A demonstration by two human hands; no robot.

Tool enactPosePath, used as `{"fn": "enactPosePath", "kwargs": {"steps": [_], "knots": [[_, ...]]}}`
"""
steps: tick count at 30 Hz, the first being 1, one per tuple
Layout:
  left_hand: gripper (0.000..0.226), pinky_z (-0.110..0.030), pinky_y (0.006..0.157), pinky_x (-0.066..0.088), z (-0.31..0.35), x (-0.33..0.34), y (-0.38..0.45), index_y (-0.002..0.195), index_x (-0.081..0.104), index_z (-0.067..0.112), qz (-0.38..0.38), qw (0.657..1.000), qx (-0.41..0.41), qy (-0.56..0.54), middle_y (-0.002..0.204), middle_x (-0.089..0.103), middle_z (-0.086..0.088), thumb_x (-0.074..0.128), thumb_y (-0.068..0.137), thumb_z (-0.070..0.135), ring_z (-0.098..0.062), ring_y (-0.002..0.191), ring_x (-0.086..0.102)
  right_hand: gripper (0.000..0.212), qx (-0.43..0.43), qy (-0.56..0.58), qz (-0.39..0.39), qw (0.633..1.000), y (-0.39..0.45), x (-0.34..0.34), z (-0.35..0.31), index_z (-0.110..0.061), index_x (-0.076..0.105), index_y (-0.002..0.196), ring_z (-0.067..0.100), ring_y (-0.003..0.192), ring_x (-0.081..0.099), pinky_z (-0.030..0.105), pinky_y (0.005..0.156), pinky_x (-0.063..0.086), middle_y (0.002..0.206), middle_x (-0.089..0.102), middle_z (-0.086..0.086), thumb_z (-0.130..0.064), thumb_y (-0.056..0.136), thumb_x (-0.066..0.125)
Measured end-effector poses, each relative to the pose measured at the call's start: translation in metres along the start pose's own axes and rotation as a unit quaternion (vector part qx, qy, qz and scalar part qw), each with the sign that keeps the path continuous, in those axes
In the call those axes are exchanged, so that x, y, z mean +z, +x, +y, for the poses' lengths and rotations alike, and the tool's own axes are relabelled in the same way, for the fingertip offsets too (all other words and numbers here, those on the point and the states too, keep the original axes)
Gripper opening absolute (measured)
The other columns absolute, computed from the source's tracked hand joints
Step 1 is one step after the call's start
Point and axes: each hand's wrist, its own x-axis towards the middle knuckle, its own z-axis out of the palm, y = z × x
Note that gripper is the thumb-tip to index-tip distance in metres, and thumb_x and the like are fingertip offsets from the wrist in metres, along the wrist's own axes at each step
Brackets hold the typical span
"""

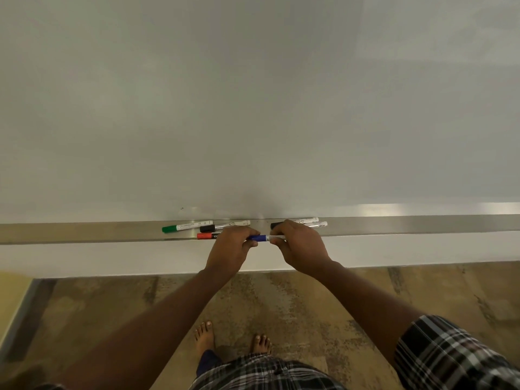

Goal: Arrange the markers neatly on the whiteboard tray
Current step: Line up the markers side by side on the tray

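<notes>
A blue-capped marker (263,238) is held level between both hands, just at the front edge of the metal whiteboard tray (394,225). My left hand (232,244) pinches its blue cap end. My right hand (299,243) pinches its white barrel end. On the tray lie a green-capped marker (185,227) at the left, a black-capped marker (222,226) beside it, and a red-capped marker (206,235) at the front edge, partly hidden by my left hand. Behind my right hand lie two more markers (312,222), one with a black cap (277,225).
The whiteboard (253,108) fills the upper view above the tray. The tray runs across the whole width, bare metal at far left (70,232) and right. Below are a white wall strip, a brown floor (309,305) and my bare feet (233,337).
</notes>
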Motion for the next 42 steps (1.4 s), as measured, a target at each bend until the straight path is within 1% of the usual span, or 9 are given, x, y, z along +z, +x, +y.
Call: {"fn": "enactPosePath", "kwargs": {"steps": [5, 11, 16, 20, 26, 29, 33, 37, 42], "knots": [[0.041, -0.038, 0.102, 0.042, -0.023, 0.001, -0.008, 0.126, 0.061, 0.016, 0.021, 0.998, -0.045, 0.040, 0.127, 0.064, -0.006, 0.070, 0.087, 0.023, -0.024, 0.119, 0.055, 0.026, 0.020, 0.008, -0.011, 1.000, -0.009, 0.014, 0.009, -0.018, 0.060, 0.120, 0.019, 0.089, 0.058, 0.028, 0.071, 0.047, 0.112, 0.063, 0.001, -0.015, 0.095, 0.055], [0.022, -0.037, 0.083, 0.047, -0.073, -0.039, -0.015, 0.103, 0.069, 0.012, 0.110, 0.983, -0.104, 0.104, 0.098, 0.067, -0.009, 0.062, 0.085, 0.002, -0.029, 0.096, 0.055, 0.030, 0.049, -0.016, 0.023, 0.998, 0.008, 0.027, -0.006, -0.023, 0.066, 0.117, 0.022, 0.100, 0.059, 0.041, 0.083, 0.049, 0.108, 0.072, -0.004, -0.014, 0.089, 0.066], [0.039, -0.045, 0.082, 0.047, -0.106, -0.075, -0.019, 0.108, 0.066, 0.004, 0.149, 0.965, -0.173, 0.130, 0.108, 0.062, -0.017, 0.055, 0.076, -0.015, -0.037, 0.100, 0.049, 0.020, 0.025, -0.011, 0.013, 1.000, 0.036, 0.041, -0.036, -0.025, 0.070, 0.111, 0.018, 0.092, 0.057, 0.038, 0.079, 0.050, 0.100, 0.073, -0.004, -0.018, 0.094, 0.062], [0.043, -0.045, 0.089, 0.049, -0.124, -0.092, -0.019, 0.116, 0.063, 0.004, 0.118, 0.969, -0.170, 0.138, 0.117, 0.061, -0.016, 0.055, 0.078, -0.015, -0.035, 0.106, 0.051, 0.024, -0.005, 0.005, -0.006, 1.000, 0.056, 0.056, -0.067, -0.021, 0.071, 0.112, 0.019, 0.096, 0.058, 0.035, 0.079, 0.050, 0.105, 0.072, -0.002, -0.010, 0.091, 0.066], [0.039, -0.040, 0.082, 0.054, -0.142, -0.101, -0.013, 0.110, 0.069, 0.013, 0.034, 0.979, -0.126, 0.160, 0.106, 0.068, -0.008, 0.059, 0.080, -0.009, -0.028, 0.096, 0.059, 0.033, -0.018, 0.011, -0.060, 0.998, 0.080, 0.084, -0.103, -0.018, 0.067, 0.116, 0.019, 0.105, 0.056, 0.031, 0.086, 0.049, 0.116, 0.066, 0.001, -0.008, 0.085, 0.073], [0.033, -0.037, 0.076, 0.053, -0.146, -0.105, -0.010, 0.104, 0.071, 0.013, 0.024, 0.980, -0.117, 0.157, 0.100, 0.069, -0.009, 0.064, 0.078, -0.007, -0.026, 0.090, 0.059, 0.033, -0.028, 0.020, -0.068, 0.997, 0.088, 0.094, -0.114, -0.018, 0.066, 0.115, 0.020, 0.097, 0.058, 0.034, 0.082, 0.054, 0.114, 0.063, 0.002, -0.002, 0.086, 0.068], [0.027, -0.034, 0.073, 0.050, -0.158, -0.111, -0.006, 0.096, 0.072, 0.011, 0.024, 0.982, -0.122, 0.144, 0.093, 0.070, -0.010, 0.063, 0.079, -0.007, -0.026, 0.084, 0.060, 0.023, -0.033, 0.010, -0.076, 0.996, 0.096, 0.104, -0.127, -0.015, 0.065, 0.114, 0.022, 0.083, 0.062, 0.036, 0.071, 0.057, 0.116, 0.058, 0.004, -0.009, 0.091, 0.065], [0.024, -0.035, 0.073, 0.049, -0.172, -0.121, -0.007, 0.093, 0.072, 0.010, 0.031, 0.984, -0.117, 0.134, 0.091, 0.069, -0.011, 0.062, 0.079, -0.006, -0.027, 0.083, 0.060, 0.021, -0.050, 0.003, -0.056, 0.997, 0.101, 0.113, -0.142, -0.019, 0.066, 0.111, 0.022, 0.080, 0.062, 0.036, 0.062, 0.054, 0.109, 0.063, 0.003, -0.011, 0.091, 0.065], [0.029, -0.036, 0.076, 0.052, -0.181, -0.132, -0.009, 0.098, 0.070, 0.013, 0.028, 0.988, -0.097, 0.120, 0.095, 0.070, -0.008, 0.063, 0.077, -0.006, -0.026, 0.084, 0.061, 0.024, -0.062, -0.019, -0.035, 0.997, 0.115, 0.132, -0.159, -0.019, 0.068, 0.105, 0.024, 0.083, 0.062, 0.038, 0.069, 0.051, 0.096, 0.069, 0.003, -0.014, 0.083, 0.074]]}}
